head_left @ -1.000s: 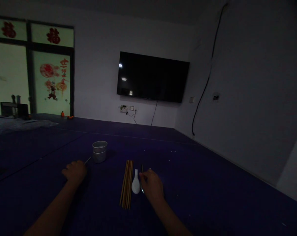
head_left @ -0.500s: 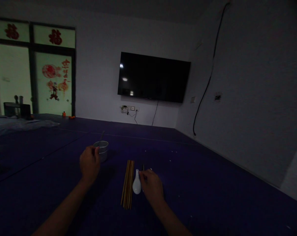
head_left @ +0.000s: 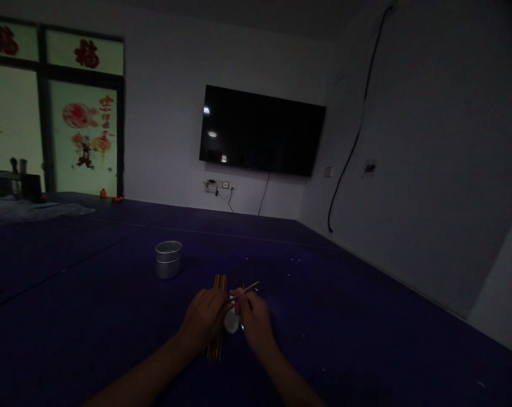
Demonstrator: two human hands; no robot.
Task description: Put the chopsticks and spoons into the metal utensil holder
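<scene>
A slim metal utensil (head_left: 252, 286) slants up to the right between my hands; its kind cannot be made out. My left hand (head_left: 205, 317) is closed at its lower end, over the bundle of wooden chopsticks (head_left: 214, 346). My right hand (head_left: 253, 316) pinches it with thumb and fingers. Beneath the hands lies a white soup spoon (head_left: 231, 322), its handle mostly hidden. Another thin, shiny utensil (head_left: 242, 327) lies beside the spoon, largely covered by my right hand. A grey metal cup (head_left: 168, 261) stands upright farther back on the left, apart from both hands.
The purple-covered surface (head_left: 349, 316) carries small white specks. Clear plastic sheeting (head_left: 30, 210) and small orange items (head_left: 117, 199) lie at the far left. A television (head_left: 262, 133) hangs on the back wall, and a black cable (head_left: 344, 167) runs down the right wall.
My left hand has moved from the cup rightward to my right hand, over the chopsticks. A handle that stuck up from the cup is gone from it. A slim utensil now spans both hands.
</scene>
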